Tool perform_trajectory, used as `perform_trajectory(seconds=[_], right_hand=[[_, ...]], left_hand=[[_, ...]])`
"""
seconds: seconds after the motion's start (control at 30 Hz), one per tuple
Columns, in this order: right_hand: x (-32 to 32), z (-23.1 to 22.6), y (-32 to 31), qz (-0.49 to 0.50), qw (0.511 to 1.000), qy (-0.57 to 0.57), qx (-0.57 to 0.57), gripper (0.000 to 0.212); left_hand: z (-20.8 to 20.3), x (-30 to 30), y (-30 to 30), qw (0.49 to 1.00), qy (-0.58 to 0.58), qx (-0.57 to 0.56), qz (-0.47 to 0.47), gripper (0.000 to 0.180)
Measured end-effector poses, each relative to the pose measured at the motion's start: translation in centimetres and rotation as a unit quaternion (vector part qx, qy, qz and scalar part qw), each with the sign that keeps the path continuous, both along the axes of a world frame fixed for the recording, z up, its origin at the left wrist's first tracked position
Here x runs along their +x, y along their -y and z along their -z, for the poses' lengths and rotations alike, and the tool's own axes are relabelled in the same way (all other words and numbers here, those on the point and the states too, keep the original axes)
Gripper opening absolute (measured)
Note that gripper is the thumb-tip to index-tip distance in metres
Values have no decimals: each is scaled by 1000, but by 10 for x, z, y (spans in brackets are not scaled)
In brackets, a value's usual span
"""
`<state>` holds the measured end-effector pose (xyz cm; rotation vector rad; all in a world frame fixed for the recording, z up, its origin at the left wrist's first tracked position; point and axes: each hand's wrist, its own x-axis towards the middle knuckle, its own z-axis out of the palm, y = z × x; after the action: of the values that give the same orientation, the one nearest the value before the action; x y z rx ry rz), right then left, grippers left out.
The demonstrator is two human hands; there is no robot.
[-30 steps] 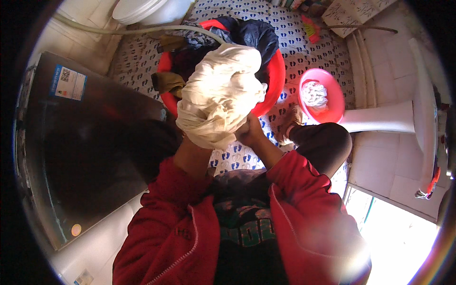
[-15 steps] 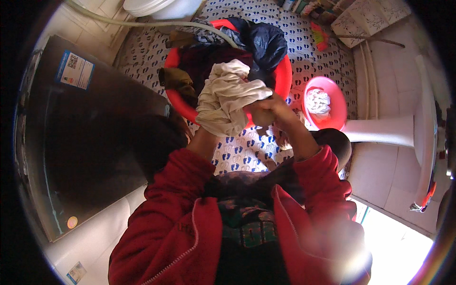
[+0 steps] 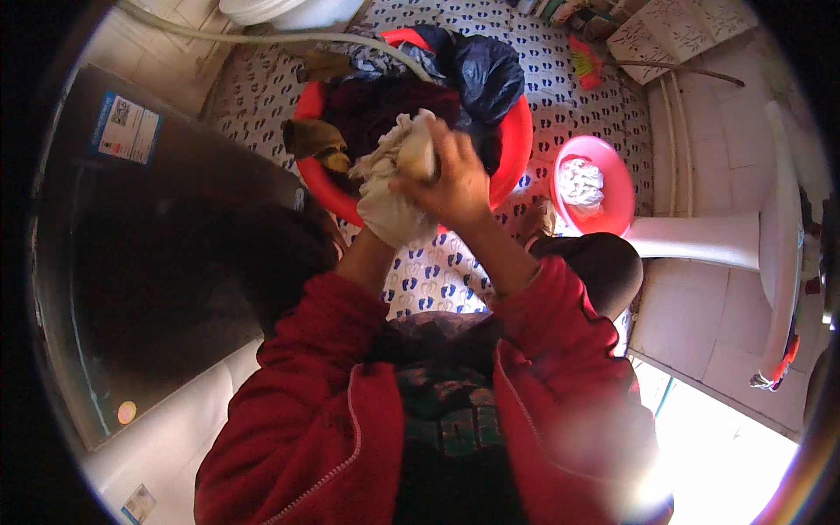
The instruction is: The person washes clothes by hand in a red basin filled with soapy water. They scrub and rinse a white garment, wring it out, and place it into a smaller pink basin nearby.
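Note:
An off-white piece of clothing (image 3: pixel 389 208) hangs bunched over my left hand (image 3: pixel 371 248), which carries it above the near rim of a red tub (image 3: pixel 516 149). The cloth covers the left fingers; just the wrist shows. My right hand (image 3: pixel 457 179) is closed round a pale beige block that looks like a bar of soap (image 3: pixel 417 160), pressed against the cloth. Dark clothes (image 3: pixel 385 101) fill the tub. A brown-olive garment (image 3: pixel 317 140) droops over its left rim, and a black plastic bag (image 3: pixel 490 79) sits at its far right.
On the right, a pink basin (image 3: pixel 619 192) holds white laundry beside a white pedestal (image 3: pixel 700 241). A dark panelled appliance (image 3: pixel 166 236) stands at my left. A pale hose (image 3: pixel 289 38) runs across into the tub. Footprint-patterned flooring (image 3: pixel 437 276) lies below, between my legs.
My right hand has moved left and up, bringing the soap-like block from beside the cloth onto it. The cloth now hangs narrower over the left hand.

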<state>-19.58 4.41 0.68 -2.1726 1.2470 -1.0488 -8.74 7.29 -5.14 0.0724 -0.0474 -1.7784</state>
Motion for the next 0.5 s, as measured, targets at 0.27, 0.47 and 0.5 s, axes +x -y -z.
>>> perform_trajectory(seconds=[0.27,0.47,0.5], right_hand=[[-9,12,-21,-38,996,-38,73,97],[0,7,8,78,982,-2,175,92],[-7,11,32,95,971,33,217,90]], left_hand=[[-50,-5,-7,985,134,-53,-95,43],[-6,24,-15,672,713,-157,-123,48],[-21,18,-16,680,710,-143,-113,48]])
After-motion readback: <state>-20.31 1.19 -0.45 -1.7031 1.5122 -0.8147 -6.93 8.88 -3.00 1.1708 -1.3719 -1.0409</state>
